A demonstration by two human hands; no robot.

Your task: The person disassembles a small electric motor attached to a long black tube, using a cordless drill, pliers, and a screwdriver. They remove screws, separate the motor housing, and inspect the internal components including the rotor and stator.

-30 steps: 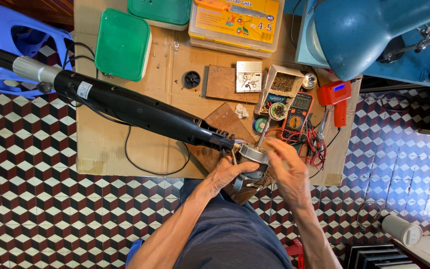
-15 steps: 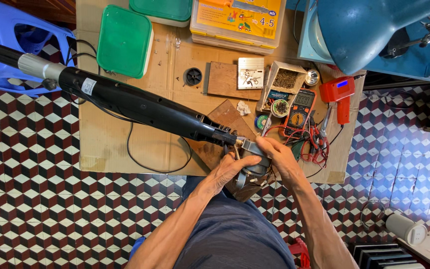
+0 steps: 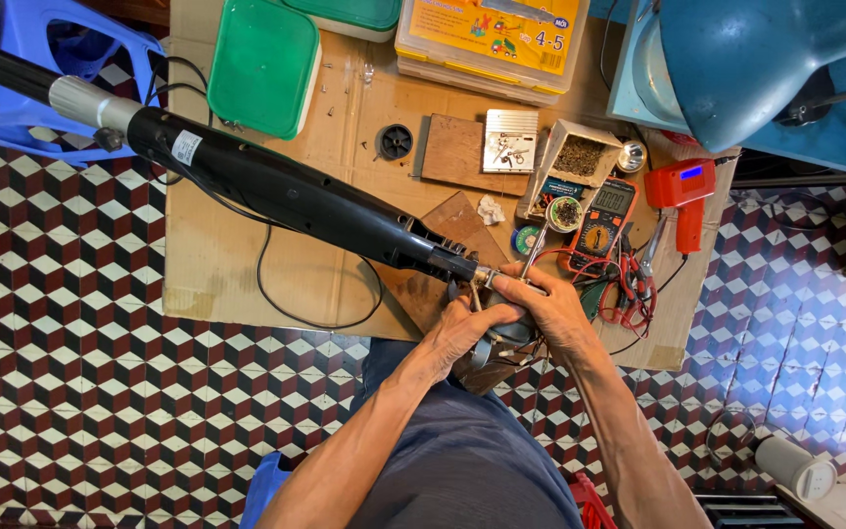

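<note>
A: Setting: floor of red, white and black cube-pattern tile; low desk (image 3: 247, 284) covered with brown cardboard, seen from above. Far side holds a green lidded box (image 3: 264, 64) and a yellow-lidded parts box (image 3: 492, 44). Right side: multimeter (image 3: 604, 211), red soldering gun (image 3: 682, 191), tangle of red and black leads (image 3: 629, 294).

B: And the work piece?

A: Long black tool body (image 3: 286, 196), lying diagonally from the far left towards the near middle of the desk, with a grey metal tube continuing off the left edge. Its near end sits at the desk's near edge, between both hands. A thin black cable (image 3: 276, 294) loops on the cardboard beside it.

B: Hands?

A: Left hand (image 3: 467, 328) wraps a dark round part at the tool's end, fingers closed around it from below. Right hand (image 3: 550, 309) closes over the same joint from the right, fingers curled tight; a thin metal rod rises from them towards the far side.

B: Progress?

A: Judgement only: the end is open, small wires showing under the hands, so work is mid-way. Loose screws lie near the green box; reassembly appears not yet done.
</note>
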